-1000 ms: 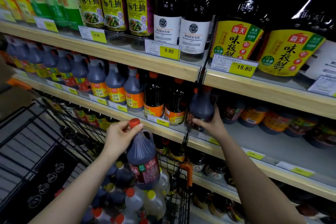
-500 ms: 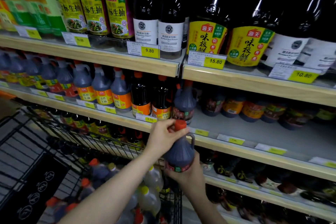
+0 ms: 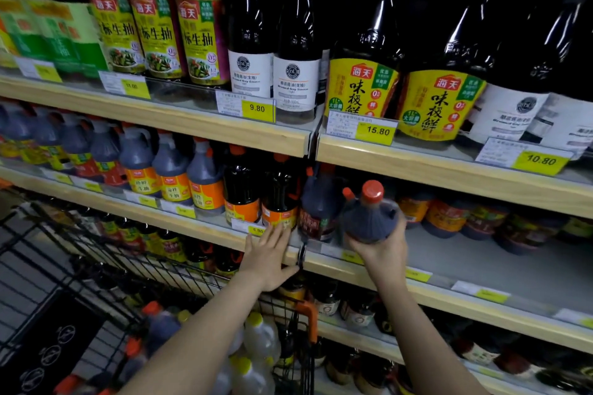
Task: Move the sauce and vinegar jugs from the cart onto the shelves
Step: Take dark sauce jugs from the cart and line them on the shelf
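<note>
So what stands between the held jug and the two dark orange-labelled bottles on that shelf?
In the head view, one dark jug with a red label stands between the held jug and the two bottles.

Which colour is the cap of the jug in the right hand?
Orange-red; the cap shows best in the head view.
</note>
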A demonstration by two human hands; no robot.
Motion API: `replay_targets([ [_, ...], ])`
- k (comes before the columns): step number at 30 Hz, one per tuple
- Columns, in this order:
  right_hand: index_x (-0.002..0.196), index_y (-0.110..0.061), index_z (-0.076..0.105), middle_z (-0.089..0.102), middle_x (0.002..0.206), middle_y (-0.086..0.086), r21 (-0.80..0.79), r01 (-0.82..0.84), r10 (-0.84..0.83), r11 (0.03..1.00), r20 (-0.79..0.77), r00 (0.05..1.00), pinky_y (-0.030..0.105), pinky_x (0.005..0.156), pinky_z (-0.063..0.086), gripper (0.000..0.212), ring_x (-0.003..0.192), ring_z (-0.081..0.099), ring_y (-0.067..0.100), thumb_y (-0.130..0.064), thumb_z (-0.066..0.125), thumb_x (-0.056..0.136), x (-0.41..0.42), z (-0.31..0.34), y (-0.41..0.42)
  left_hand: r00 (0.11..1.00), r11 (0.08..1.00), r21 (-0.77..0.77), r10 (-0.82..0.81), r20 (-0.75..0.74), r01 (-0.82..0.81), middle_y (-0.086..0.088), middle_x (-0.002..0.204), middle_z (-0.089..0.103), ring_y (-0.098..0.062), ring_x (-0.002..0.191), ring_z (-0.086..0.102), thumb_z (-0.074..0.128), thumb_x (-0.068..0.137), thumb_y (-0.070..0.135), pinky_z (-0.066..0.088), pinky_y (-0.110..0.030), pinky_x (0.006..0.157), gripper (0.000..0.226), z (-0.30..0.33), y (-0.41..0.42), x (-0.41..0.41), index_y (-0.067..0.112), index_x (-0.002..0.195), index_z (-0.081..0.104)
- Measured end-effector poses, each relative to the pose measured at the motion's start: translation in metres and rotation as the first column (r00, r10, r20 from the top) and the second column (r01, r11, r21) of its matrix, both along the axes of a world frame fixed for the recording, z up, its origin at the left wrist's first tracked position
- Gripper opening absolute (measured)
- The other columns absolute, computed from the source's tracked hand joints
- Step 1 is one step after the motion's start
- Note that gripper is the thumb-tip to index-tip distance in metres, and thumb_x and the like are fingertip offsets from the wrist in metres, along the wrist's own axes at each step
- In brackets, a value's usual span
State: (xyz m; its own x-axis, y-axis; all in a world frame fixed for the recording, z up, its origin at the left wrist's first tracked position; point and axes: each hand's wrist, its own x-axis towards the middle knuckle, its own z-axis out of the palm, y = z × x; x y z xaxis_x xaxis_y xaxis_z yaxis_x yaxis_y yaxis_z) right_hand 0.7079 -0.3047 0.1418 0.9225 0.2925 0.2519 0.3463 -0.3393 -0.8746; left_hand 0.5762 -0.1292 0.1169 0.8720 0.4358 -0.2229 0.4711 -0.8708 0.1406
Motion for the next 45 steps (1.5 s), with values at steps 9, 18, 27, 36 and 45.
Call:
replay_targets([
  [9,0.136,-0.009,0.027,0.054,0.129,0.018,-0.139,0.046,-0.066,0.989,-0.141,0.988,0.041,0.087,0.047,0.100,0.115,0.054,0.037,-0.032,0.087,0.059,0.044,-0.025,0.023,0.999,0.999,0.027,-0.034,-0.020,0.035,0.004,0.152,-0.031,-0.018,0.140,-0.027,0.049,0.089,0.051,-0.010,-0.052,0.113,0.094,-0.022,0.013,0.005,0.029,0.144,-0.024],
  [18,0.143,-0.027,0.013,0.045,0.141,0.009,-0.142,-0.024,-0.010,0.990,-0.236,0.972,0.045,0.103,0.042,0.126,0.128,0.045,0.028,-0.051,0.087,0.045,0.039,-0.026,0.006,0.995,0.997,-0.008,-0.072,0.069,0.072,0.005,0.152,-0.030,-0.018,0.141,-0.025,0.041,0.091,0.055,-0.007,-0.048,0.115,0.085,-0.031,0.011,0.000,0.031,0.145,-0.020],
  [27,0.144,-0.014,0.026,0.035,0.145,0.006,-0.375,-0.261,0.212,0.889,-0.168,0.963,0.037,0.106,0.038,0.088,0.133,0.037,0.025,-0.039,0.074,0.075,-0.097,-0.053,0.011,0.941,0.990,-0.045,0.144,0.306,-0.136,-0.007,0.142,0.043,-0.028,0.128,0.044,0.045,0.089,0.044,0.037,-0.042,0.106,0.060,-0.054,0.064,-0.152,0.016,0.142,0.037],
  [36,0.125,-0.013,0.049,0.059,0.115,0.004,-0.409,-0.739,0.645,0.535,-0.367,0.670,0.009,0.071,0.033,0.052,0.110,0.056,0.026,-0.037,0.067,0.083,-0.249,-0.088,0.147,0.887,0.896,0.079,0.416,0.200,-0.438,-0.003,0.136,0.048,-0.023,0.120,0.046,0.020,0.093,0.055,0.043,-0.045,0.101,0.062,-0.064,0.120,-0.387,0.021,0.143,0.032],
  [45,0.137,-0.012,0.041,0.052,0.134,0.005,-0.403,-0.868,0.772,0.288,-0.439,0.460,0.026,0.093,0.041,0.057,0.122,0.051,0.023,-0.032,0.063,0.088,-0.364,-0.124,0.244,0.825,0.793,0.228,0.541,0.163,-0.565,-0.008,0.122,0.060,-0.025,0.118,0.045,0.018,0.098,0.044,0.027,-0.046,0.105,0.057,-0.045,0.118,-0.522,0.011,0.126,0.055],
])
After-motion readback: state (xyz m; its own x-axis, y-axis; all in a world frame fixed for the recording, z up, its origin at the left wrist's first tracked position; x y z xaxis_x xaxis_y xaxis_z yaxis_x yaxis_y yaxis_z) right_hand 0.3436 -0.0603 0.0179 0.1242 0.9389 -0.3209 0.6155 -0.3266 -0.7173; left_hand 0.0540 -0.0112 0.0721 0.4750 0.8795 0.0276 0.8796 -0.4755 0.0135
